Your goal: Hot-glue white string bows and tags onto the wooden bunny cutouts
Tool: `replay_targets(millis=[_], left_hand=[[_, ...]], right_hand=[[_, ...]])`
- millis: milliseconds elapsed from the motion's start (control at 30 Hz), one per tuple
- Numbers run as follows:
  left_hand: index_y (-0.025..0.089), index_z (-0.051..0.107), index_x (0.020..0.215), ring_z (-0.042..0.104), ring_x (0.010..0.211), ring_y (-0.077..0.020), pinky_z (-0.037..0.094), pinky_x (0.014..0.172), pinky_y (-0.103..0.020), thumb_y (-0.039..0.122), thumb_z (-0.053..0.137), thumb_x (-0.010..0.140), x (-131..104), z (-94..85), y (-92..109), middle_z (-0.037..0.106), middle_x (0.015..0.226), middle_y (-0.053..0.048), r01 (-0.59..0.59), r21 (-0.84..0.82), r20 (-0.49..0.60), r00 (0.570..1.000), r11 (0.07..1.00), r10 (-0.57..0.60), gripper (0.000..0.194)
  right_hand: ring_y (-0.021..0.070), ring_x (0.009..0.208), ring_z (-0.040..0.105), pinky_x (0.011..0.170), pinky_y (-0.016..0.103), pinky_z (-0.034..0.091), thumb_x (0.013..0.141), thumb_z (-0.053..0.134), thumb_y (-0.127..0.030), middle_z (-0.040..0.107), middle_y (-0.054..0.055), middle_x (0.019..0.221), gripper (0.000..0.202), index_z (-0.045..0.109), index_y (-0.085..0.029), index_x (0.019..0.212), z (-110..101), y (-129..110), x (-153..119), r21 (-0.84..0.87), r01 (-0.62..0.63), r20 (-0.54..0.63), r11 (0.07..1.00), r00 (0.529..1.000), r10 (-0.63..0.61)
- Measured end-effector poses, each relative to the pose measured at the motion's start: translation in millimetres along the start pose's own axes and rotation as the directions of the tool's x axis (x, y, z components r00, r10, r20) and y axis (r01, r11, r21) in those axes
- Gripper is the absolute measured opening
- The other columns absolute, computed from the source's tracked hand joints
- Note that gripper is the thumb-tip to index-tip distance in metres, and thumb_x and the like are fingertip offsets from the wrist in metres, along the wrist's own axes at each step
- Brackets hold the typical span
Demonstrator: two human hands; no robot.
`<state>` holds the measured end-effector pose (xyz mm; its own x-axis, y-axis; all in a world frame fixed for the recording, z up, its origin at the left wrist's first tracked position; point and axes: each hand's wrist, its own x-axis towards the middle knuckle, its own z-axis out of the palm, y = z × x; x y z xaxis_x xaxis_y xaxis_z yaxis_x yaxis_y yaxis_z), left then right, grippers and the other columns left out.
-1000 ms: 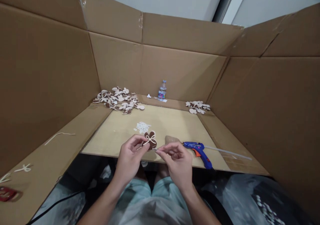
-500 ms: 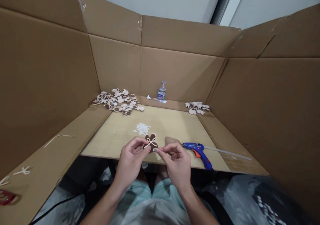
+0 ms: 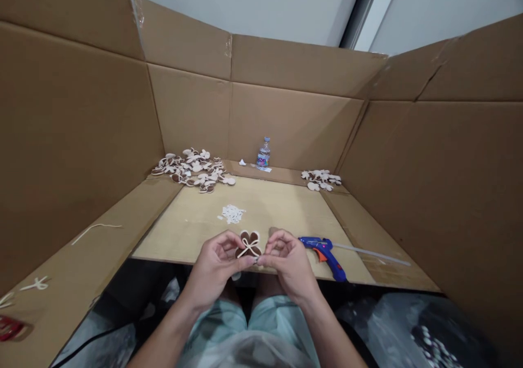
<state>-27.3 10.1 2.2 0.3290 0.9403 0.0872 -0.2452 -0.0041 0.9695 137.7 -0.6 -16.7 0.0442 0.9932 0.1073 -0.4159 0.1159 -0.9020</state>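
Note:
Between my hands, near the table's front edge, is a brown flower-shaped piece (image 3: 248,244) with a cream bow across it and a pale rim. My left hand (image 3: 218,259) pinches its left side. The thumb and fingertips of my right hand (image 3: 286,256) close on its lower right edge, where a small white tag partly shows. A pile of small white tags (image 3: 232,214) lies on the board just beyond. To the right of my right hand rests a blue glue gun (image 3: 324,253) with an orange trigger and a long clear stick.
Similar pieces are heaped at the back left (image 3: 192,169), with a smaller heap at the back right (image 3: 321,179). A water bottle (image 3: 263,153) stands at the back. Cardboard walls (image 3: 294,123) surround the board. Cream cord (image 3: 96,226), a loose bow (image 3: 36,284) and a red object (image 3: 8,328) lie left.
Both hands and the flower piece have moved slightly down toward me. The fingertips of my hands have come closer together at the piece's lower edge, covering more of the white tag.

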Motion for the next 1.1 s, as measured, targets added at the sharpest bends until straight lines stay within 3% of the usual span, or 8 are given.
replay_targets(millis=[100, 167, 300, 500, 667, 933, 1033, 1100], left_hand=[[0.017, 0.054, 0.079, 0.059, 0.079, -0.013, 0.047, 0.071, -0.023, 0.017, 0.079, 0.068, 1.7, -2.1, -3.1, 0.064, 0.082, -0.001, 0.035, -0.043, 0.056, 0.998, 0.998, -0.032, 0.027], [0.017, 0.055, 0.079, 0.058, 0.08, -0.0134, 0.047, 0.073, -0.024, 0.017, 0.078, 0.069, 3.0, -3.3, -4.6, 0.063, 0.082, -0.001, 0.039, -0.054, 0.084, 0.996, 0.998, -0.035, 0.026], [0.016, 0.056, 0.081, 0.057, 0.079, -0.012, 0.046, 0.073, -0.023, 0.016, 0.078, 0.068, 4.8, -3.9, -4.8, 0.062, 0.083, -0.001, 0.053, -0.035, 0.097, 0.994, 0.998, -0.049, 0.026], [0.018, 0.047, 0.075, 0.059, 0.072, -0.012, 0.045, 0.067, -0.023, 0.01, 0.083, 0.057, 2.7, 5.0, -11.3, 0.063, 0.078, 0.002, 0.069, -0.044, 0.151, 0.987, 0.997, -0.062, 0.042], [0.017, 0.049, 0.071, 0.058, 0.064, -0.0117, 0.042, 0.057, -0.02, 0.01, 0.087, 0.047, -0.7, 12.8, -23.0, 0.062, 0.069, 0.004, 0.17, 0.022, 0.206, 0.963, 0.985, -0.171, 0.045], [0.016, 0.056, 0.065, 0.061, 0.061, -0.0162, 0.044, 0.055, -0.024, 0.012, 0.09, 0.028, -2.2, 18.6, -38.5, 0.065, 0.059, 0.003, 0.296, 0.132, 0.203, 0.926, 0.946, -0.318, 0.051], [0.017, 0.063, 0.078, 0.067, 0.076, -0.0219, 0.05, 0.066, -0.028, 0.011, 0.09, 0.026, 3.9, 8.9, -35.2, 0.072, 0.08, -0.004, 0.252, 0.198, 0.233, 0.927, 0.947, -0.295, 0.059], [0.017, 0.066, 0.08, 0.068, 0.088, -0.0238, 0.051, 0.075, -0.03, 0.022, 0.089, 0.042, 15.9, -5.5, -28.4, 0.073, 0.098, -0.008, 0.128, 0.298, 0.143, 0.974, 0.946, -0.177, 0.045]], right_hand=[[0.0058, 0.052, 0.056, 0.052, 0.016, 0.049, 0.048, 0.088, -0.009, 0.062, -0.007, 0.061, 0.044, 0.058, -0.018, 0.079, -8.0, 1.9, 3.1, 0.086, -0.059, 0.13, 0.995, 0.99, 0.047], [0.0087, 0.057, 0.061, 0.058, 0.021, 0.051, 0.057, 0.086, -0.013, 0.063, -0.005, 0.065, 0.041, 0.059, -0.019, 0.086, -14.4, -0.1, 1.6, 0.067, -0.061, 0.209, 0.996, 0.977, 0.046], [0.0129, 0.073, 0.066, 0.072, 0.027, 0.052, 0.08, 0.071, -0.023, 0.065, 0.0, 0.083, 0.033, 0.057, -0.024, 0.11, -27.3, -7.7, -10.0, -0.124, 0.068, 0.263, 0.99, 0.964, -0.033], [0.0163, 0.093, 0.06, 0.084, 0.031, 0.048, 0.09, 0.058, -0.03, 0.061, 0.005, 0.11, 0.042, 0.049, -0.031, 0.131, -34.2, -11.6, -34.1, -0.484, 0.223, 0.404, 0.846, 0.915, -0.01], [0.0165, 0.087, 0.059, 0.079, 0.027, 0.046, 0.091, 0.057, -0.031, 0.064, 0.004, 0.097, 0.022, 0.065, -0.026, 0.11, -35.0, -14.2, -40.7, -0.641, 0.291, 0.415, 0.71, 0.91, 0.002], [0.0127, 0.066, 0.052, 0.062, 0.023, 0.041, 0.089, 0.056, -0.045, 0.058, 0.0, 0.069, 0.032, 0.062, -0.016, 0.076, -46.5, 3.8, -39.1, -0.553, 0.065, 0.255, 0.831, 0.962, 0.095], [0.0107, 0.056, 0.049, 0.055, 0.021, 0.038, 0.089, 0.053, -0.05, 0.054, -0.001, 0.06, 0.041, 0.06, -0.015, 0.069, -52.3, 3.2, -35.0, -0.557, -0.032, 0.263, 0.83, 0.941, 0.213], [0.0122, 0.056, 0.053, 0.055, 0.022, 0.041, 0.087, 0.053, -0.053, 0.057, 0.0, 0.061, 0.043, 0.064, -0.015, 0.072, -60.6, -4.1, -32.8, -0.593, -0.065, 0.269, 0.802, 0.923, 0.274]])
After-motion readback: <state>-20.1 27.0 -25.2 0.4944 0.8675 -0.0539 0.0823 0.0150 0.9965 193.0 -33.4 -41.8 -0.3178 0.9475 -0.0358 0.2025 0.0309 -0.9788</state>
